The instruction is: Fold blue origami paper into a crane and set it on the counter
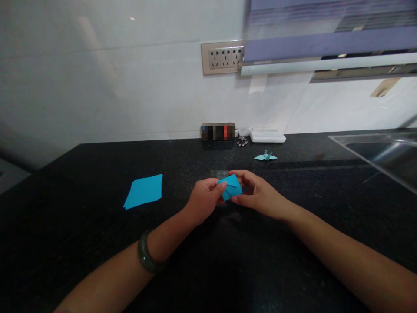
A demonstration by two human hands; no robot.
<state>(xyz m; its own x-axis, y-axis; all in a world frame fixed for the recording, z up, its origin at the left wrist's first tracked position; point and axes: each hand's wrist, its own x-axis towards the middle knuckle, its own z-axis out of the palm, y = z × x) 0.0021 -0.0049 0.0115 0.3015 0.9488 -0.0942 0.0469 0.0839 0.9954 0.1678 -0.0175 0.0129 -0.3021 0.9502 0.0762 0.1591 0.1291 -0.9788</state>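
Both left hand (pixel 203 198) and right hand (pixel 260 196) pinch folded blue paper (pixel 232 186) over black counter (pixel 81 174) against white wall (pixel 97 87).

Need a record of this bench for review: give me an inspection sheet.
Surface: black countertop, dark and speckled.
Job's things: folded blue paper between both hands; blue sheets lying to the left; paper crane farther back.
Clutter: white tray by the wall.
Hands: left hand and right hand both pinch the folded blue paper.
Cables: nothing seen.
Surroundings: white wall, wall socket, sink at right.
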